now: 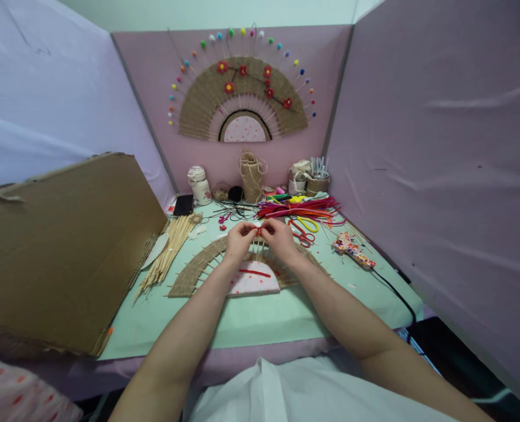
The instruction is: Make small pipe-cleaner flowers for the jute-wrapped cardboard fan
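Observation:
My left hand (241,239) and my right hand (279,237) meet over the middle of the table, fingertips pinched on a small red pipe cleaner piece (259,231) between them. Its exact shape is too small to make out. Below them lies a twine-woven fan (188,280) with thin sticks showing through its arch. At the fan's base is a white half-round with red dots (255,285), and a straight red pipe cleaner strip (254,273) rests across it. My forearms hide parts of the fan.
Red-handled scissors (304,239) and a bundle of red pipe cleaners (299,206) lie beyond my right hand. A patterned glue gun (353,251) with a black cord is at right. Wooden sticks (167,252) and a large cardboard sheet (66,252) are at left. A finished-looking fan (193,114) hangs behind.

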The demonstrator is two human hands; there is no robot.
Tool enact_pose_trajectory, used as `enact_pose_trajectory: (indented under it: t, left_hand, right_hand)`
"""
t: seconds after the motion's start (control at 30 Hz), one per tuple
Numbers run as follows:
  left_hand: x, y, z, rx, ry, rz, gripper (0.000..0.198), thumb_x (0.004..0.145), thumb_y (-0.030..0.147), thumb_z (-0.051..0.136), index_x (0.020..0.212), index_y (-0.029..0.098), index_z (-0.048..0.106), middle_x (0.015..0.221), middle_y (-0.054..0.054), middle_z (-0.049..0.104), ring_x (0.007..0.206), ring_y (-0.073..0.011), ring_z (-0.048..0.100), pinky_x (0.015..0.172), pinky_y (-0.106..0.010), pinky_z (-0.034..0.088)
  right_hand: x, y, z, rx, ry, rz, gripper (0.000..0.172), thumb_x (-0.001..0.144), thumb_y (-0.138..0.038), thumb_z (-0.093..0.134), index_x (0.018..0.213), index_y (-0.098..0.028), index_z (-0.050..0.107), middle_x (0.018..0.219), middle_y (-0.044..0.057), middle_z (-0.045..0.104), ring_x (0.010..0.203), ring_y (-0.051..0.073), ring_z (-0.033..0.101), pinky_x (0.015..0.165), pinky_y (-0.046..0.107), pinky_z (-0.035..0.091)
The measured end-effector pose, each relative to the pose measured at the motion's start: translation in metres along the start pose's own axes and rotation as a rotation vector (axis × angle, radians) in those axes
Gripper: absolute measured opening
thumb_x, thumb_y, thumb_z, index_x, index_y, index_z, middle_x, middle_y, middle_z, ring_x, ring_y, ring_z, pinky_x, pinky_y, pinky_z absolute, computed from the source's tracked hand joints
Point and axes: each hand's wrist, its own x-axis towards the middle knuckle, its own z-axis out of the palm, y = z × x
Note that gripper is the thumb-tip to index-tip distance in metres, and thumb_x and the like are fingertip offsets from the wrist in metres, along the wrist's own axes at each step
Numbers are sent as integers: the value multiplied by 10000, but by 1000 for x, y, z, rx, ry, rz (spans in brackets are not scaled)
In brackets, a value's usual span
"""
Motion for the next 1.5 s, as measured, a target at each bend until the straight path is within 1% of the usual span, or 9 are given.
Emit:
enact_pose_trajectory:
  t: [0.27, 0.57, 0.63, 0.8, 0.97, 1.17, 1.27, 1.33, 1.5]
  left_hand:
    - [-2, 2, 0, 97, 44, 56, 75, 656, 206, 630, 706, 157, 603, 671, -4, 625, 654, -132, 582, 658, -252, 451]
    - [-9, 7, 2, 264, 72, 141, 40, 699, 197, 590, 719, 167, 608, 677, 0, 626, 649, -128, 577, 649, -247, 432]
    - [-7, 3, 2, 195, 67, 99, 48, 681, 201, 607, 708, 162, 601, 668, 0, 623, 647, -127, 580, 651, -251, 442]
    - [-1, -4, 4, -77, 21, -124, 156, 624, 241, 669, 712, 150, 578, 611, 7, 610, 593, -120, 581, 616, -258, 470]
    - [-4, 3, 6, -230, 14, -246, 250, 575, 263, 724, 722, 152, 555, 613, 17, 603, 570, -95, 575, 615, -247, 477]
    - [-5, 8, 3, -307, -2, -318, 278, 568, 255, 737, 737, 153, 541, 627, 13, 608, 577, -85, 587, 591, -217, 466]
    - [-3, 9, 0, -348, 2, -358, 244, 588, 221, 723, 739, 151, 544, 638, 2, 620, 586, -82, 592, 572, -200, 462]
    - [-3, 10, -2, -358, -8, -403, 215, 598, 193, 714, 727, 150, 547, 623, 1, 615, 570, -75, 582, 560, -193, 461]
    - [-4, 11, -4, -352, -95, -439, 203, 604, 186, 717, 706, 159, 544, 628, -6, 617, 573, -79, 578, 544, -195, 456]
  right_hand:
    - [-2, 0, 12, 341, 51, 221, 91, 696, -257, 549, 724, -183, 594, 672, -1, 612, 629, 140, 549, 609, 252, 436]
    - [0, 4, 19, 654, 65, 440, 132, 616, -276, 630, 688, -170, 598, 622, -29, 578, 586, 105, 505, 580, 233, 415]
    - [1, 6, 19, 727, 29, 488, 160, 597, -290, 658, 678, -170, 591, 623, -28, 579, 582, 101, 505, 571, 232, 408]
    - [4, 10, 17, 855, -86, 577, 196, 575, -296, 705, 657, -168, 581, 632, -14, 583, 565, 97, 510, 536, 231, 387]
    - [5, 9, 14, 911, -102, 607, 199, 560, -281, 732, 665, -171, 603, 639, -11, 595, 563, 91, 514, 513, 218, 372]
    - [6, 9, 11, 922, -137, 601, 193, 597, -292, 736, 705, -172, 630, 668, 1, 628, 605, 104, 569, 589, 234, 453]
    - [10, 10, 6, 807, -113, 574, 170, 676, -303, 663, 779, -167, 657, 688, 8, 642, 608, 111, 571, 597, 246, 470]
    - [11, 10, 0, 640, -111, 461, 163, 702, -281, 628, 814, -169, 665, 708, 7, 654, 623, 116, 572, 627, 256, 472]
    - [13, 7, -12, 308, -209, 111, 165, 710, -212, 606, 855, -175, 676, 836, 25, 688, 780, 148, 611, 765, 287, 461]
